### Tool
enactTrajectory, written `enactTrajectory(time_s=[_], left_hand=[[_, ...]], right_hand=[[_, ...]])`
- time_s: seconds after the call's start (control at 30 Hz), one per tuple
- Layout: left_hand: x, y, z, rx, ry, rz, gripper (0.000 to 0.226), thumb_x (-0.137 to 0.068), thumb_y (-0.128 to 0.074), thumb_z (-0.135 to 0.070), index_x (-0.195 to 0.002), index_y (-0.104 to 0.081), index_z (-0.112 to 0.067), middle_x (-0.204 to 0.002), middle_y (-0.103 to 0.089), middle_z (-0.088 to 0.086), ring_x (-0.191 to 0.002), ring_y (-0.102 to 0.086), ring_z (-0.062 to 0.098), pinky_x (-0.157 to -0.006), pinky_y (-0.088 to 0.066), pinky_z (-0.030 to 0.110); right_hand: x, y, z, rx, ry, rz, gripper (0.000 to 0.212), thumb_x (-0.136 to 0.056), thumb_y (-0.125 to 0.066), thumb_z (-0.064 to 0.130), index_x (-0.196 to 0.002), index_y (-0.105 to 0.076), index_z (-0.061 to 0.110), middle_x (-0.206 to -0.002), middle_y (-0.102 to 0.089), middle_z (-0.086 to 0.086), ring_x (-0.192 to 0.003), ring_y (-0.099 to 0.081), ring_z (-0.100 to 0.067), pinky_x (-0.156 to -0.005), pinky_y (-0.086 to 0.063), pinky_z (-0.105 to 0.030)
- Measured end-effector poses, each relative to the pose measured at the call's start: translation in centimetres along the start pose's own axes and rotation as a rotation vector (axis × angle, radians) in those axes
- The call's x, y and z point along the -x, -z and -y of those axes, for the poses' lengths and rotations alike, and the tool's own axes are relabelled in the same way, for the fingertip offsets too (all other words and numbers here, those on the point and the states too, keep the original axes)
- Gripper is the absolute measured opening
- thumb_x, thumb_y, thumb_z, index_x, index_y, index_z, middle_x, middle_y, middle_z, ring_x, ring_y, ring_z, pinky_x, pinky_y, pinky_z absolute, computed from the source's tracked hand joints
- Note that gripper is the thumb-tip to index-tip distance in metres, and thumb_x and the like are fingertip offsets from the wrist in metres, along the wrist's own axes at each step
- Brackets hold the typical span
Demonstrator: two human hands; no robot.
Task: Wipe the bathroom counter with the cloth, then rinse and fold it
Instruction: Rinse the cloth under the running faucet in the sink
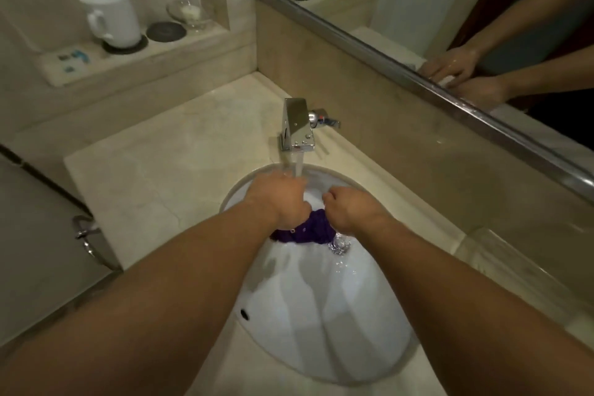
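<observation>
White porcelain of the sink (321,315) fills the near field, wet, with my two forearms crossing above it.

Mid-basin: my left hand (283,199) and right hand (350,212), knuckles up, both hands curled round the cloth (308,231). It sits bunched between and beneath them, low in the basin and clear of the worktop (160,170). The fingertips are tucked under and hidden.

Cloth: deep purple, soaked dark, crumpled into a tight wad. Only a small part shows below the wrists. Water splashes just beside its right edge.

Behind the hands: a stream of water (299,167) falls from the chrome faucet (297,125) onto the knuckles of my left hand.

Step in hand, by my reading: the rinse; the fold is not yet begun. The next move calls for wringing the wad over the basin and shutting off the faucet. The cloth must then be opened flat, since nothing so bunched will fold square.

Far field: a white mug (109,14) on a dark coaster on the wall shelf, and the mirror (450,10), which shows both hands from the front.
</observation>
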State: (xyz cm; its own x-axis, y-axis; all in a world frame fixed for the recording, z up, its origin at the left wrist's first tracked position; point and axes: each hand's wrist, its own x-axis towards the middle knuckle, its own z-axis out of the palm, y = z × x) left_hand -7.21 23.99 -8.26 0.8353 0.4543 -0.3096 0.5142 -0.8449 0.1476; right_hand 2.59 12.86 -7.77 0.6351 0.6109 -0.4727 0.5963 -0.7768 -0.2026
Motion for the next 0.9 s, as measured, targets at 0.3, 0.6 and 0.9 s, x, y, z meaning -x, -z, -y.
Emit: enactTrajectory(time_s=[0.3,0.6,0.9], left_hand=[[5.2,10.4,-3.3,0.015,-0.015,-0.069,0.052,-0.091,-0.048,-0.041,-0.142,-0.046,-0.029,-0.141,-0.054,0.005,-0.124,-0.051,0.028,-0.100,-0.041,0.040],[10.7,14.9,-6.3,0.044,-0.077,-0.089,0.051,-0.094,-0.046,-0.048,-0.142,-0.046,-0.030,-0.142,-0.054,0.001,-0.126,-0.051,0.024,-0.099,-0.042,0.039],[12.3,20.1,-4.6,0.027,-0.212,-0.122,0.054,-0.085,-0.052,-0.040,-0.137,-0.052,-0.029,-0.131,-0.061,0.001,-0.117,-0.057,0.023,-0.095,-0.049,0.039]], right_hand=[[6.9,7.4,0.8,-0.028,0.033,-0.014,0.044,-0.106,-0.029,0.036,-0.133,-0.057,0.015,-0.134,-0.060,-0.013,-0.116,-0.057,-0.030,-0.097,-0.045,-0.038],[12.6,12.6,1.7,-0.002,0.019,-0.002,0.044,-0.102,-0.036,0.037,-0.131,-0.059,0.013,-0.134,-0.060,-0.013,-0.119,-0.057,-0.030,-0.096,-0.044,-0.036],[17.6,15.4,2.2,-0.098,-0.170,-0.125,0.044,-0.102,-0.038,0.040,-0.127,-0.063,0.015,-0.129,-0.063,-0.010,-0.115,-0.059,-0.030,-0.095,-0.046,-0.036]])
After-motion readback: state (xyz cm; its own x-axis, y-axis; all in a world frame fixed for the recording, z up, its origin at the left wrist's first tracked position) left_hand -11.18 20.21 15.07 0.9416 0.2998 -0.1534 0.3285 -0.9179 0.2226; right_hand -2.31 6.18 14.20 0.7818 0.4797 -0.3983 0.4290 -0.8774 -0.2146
